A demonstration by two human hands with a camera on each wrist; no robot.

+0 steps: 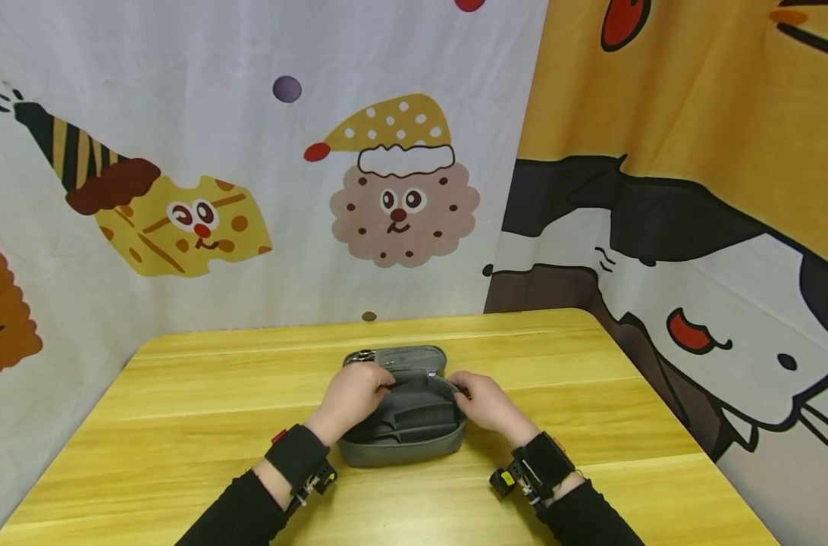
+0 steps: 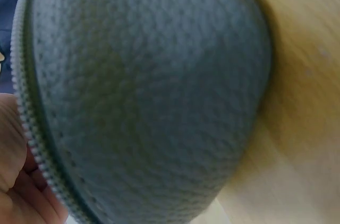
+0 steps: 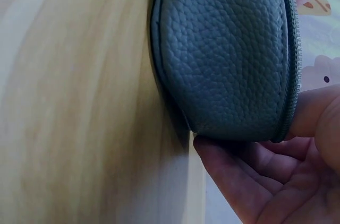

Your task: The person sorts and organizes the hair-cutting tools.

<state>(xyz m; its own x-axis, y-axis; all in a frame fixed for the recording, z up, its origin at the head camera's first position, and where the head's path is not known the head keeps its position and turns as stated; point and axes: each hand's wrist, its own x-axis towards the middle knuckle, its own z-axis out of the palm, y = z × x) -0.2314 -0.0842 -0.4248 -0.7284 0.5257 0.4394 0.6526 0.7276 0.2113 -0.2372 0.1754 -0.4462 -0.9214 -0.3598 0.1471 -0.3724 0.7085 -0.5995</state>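
From the left, we see the left hand [image 1: 355,398] set over the left side of the grey case [image 1: 403,453], fingers curled inward; its fingertips sit close together, yet we cannot tell whether they pinch anything; the toothed zip [image 2: 19,65] runs right beside this hand, so we judge that a careless pull could scrape skin or snag whatever it may hold; just beyond, a small metallic thing [image 1: 365,355] sits at the left end of the lid [image 1: 414,353], and a knock from the knuckles might jar it loose, though we cannot make out how it is fixed; in the middle, the case lies unzipped on the table [image 1: 182,425], lid laid back on the far side, dark dividers [image 1: 424,417] within; a hard tug there could, we reckon, slide the whole case, since the table looks smooth and only the right side is plainly held; at that side the right hand [image 1: 485,400] grips the far corner, thumb by the zip, a finger low against the wall; too tight a squeeze could buckle that soft-looking wall; too slack a one could let the case swing.
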